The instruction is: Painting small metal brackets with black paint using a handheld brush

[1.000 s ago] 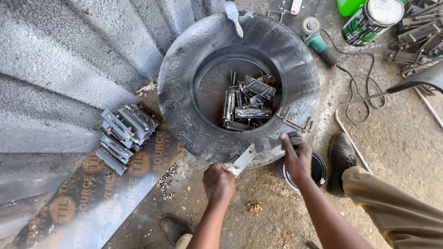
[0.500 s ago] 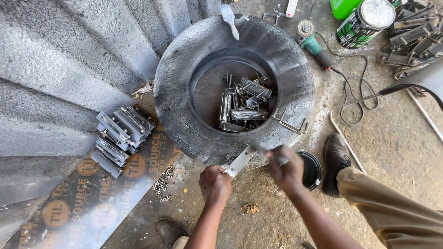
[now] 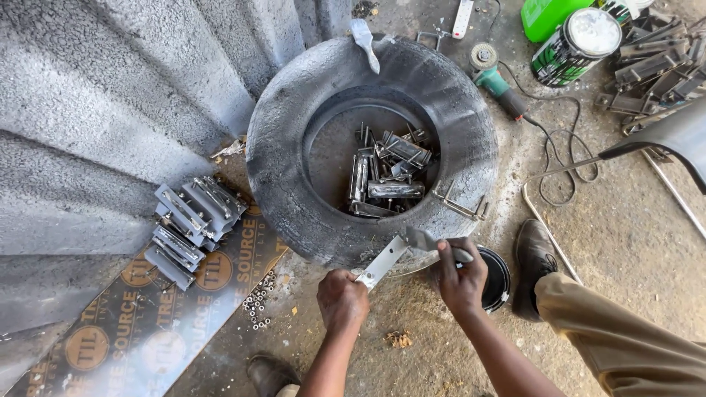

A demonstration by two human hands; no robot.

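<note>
Below the tyre (image 3: pixel 294 147), left hand (image 3: pixel 343 300) grips a flat metal bracket (image 3: pixel 382 262) while right hand (image 3: pixel 461 276) clasps a paintbrush (image 3: pixel 430 241) on it; steady, even strokes should coat best.

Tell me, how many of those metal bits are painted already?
I can't count them, but a row of silver-grey metal brackets lies on the printed board, looking painted. The left hand holds a flat metal strip while the right hand puts a paintbrush to it. A heap of metal pieces sits inside the old grey tyre.
</note>
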